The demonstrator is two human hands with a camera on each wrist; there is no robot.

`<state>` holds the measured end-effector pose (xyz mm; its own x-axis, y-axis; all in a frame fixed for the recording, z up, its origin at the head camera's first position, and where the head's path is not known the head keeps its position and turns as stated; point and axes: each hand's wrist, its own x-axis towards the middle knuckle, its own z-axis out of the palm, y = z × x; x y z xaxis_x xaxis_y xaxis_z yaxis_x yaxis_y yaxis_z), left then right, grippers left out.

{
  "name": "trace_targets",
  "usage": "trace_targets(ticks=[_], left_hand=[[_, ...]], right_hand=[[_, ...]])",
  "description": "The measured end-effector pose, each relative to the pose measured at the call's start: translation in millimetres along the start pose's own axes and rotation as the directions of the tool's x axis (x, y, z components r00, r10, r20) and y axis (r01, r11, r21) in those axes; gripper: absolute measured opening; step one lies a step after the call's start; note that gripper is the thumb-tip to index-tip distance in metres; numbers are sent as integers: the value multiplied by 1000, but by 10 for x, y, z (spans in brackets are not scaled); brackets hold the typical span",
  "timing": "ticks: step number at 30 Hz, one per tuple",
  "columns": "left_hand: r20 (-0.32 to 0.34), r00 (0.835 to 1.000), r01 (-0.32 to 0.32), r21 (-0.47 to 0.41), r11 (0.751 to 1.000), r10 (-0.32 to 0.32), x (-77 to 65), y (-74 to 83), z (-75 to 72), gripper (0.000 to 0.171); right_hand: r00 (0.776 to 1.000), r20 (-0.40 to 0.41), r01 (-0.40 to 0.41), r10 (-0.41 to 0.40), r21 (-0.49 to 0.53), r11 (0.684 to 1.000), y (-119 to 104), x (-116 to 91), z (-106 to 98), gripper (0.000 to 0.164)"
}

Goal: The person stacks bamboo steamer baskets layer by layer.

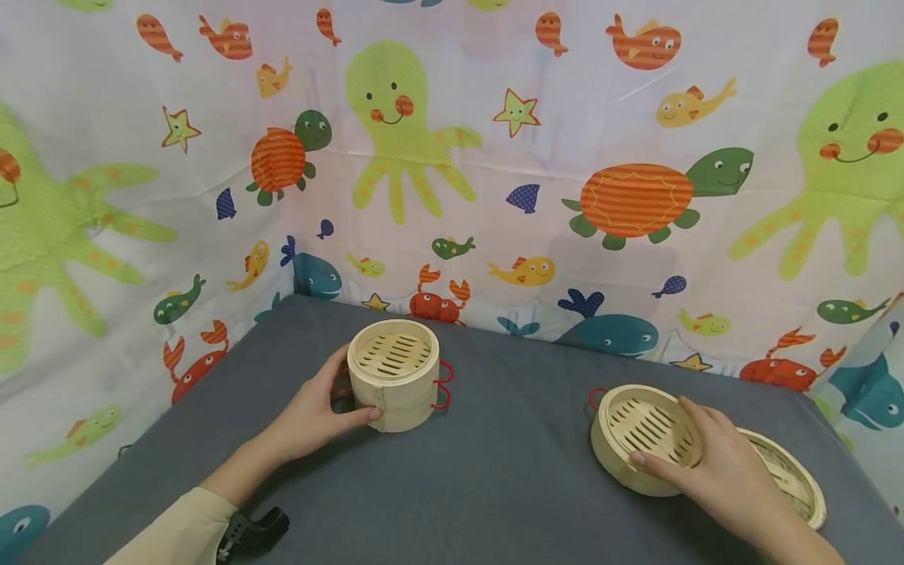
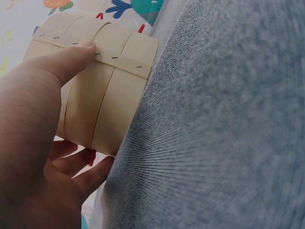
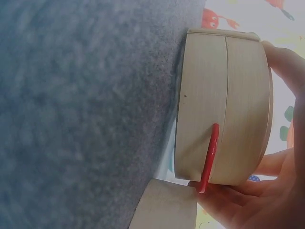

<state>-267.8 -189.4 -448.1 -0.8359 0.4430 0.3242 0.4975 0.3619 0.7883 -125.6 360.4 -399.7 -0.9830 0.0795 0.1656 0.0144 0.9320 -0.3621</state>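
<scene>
A stack of two round bamboo steamer baskets (image 1: 406, 408) stands on the grey table left of centre, slatted bases showing from above. My left hand (image 1: 311, 416) grips it from the left, thumb on the near wall and fingers around the far side. Two red loop handles (image 1: 446, 372) stick out on its right. To the right, my right hand (image 1: 727, 471) holds a single bamboo steamer basket (image 1: 613, 453) by its right side, thumb over the near rim. This basket looks slightly tilted and has a red loop handle (image 3: 209, 155). Nothing shows inside the baskets.
A round woven bamboo lid (image 1: 818, 502) lies at the right, partly hidden behind my right hand. The grey tabletop (image 1: 494, 439) stretches between the stack and the single basket. A curtain with sea animals (image 1: 494, 196) encloses the back and sides.
</scene>
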Motion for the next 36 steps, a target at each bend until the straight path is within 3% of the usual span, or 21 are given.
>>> trace_targets(ticks=[15, 26, 36], left_hand=[[-5, 1000, 30, 4, 1000, -30, -24, 26, -1, 115], [-8, 1000, -11, 27, 1000, 12, 17, 3, -15, 113], [8, 1000, 5, 20, 1000, -6, -1, 18, 9, 113]], right_hand=[[1000, 18, -17, 17, 8, 1000, -9, -1, -25, 117], [1000, -16, 15, -15, 10, 1000, -16, 9, -12, 113], [1000, -23, 19, -19, 18, 1000, -10, -29, -18, 113]])
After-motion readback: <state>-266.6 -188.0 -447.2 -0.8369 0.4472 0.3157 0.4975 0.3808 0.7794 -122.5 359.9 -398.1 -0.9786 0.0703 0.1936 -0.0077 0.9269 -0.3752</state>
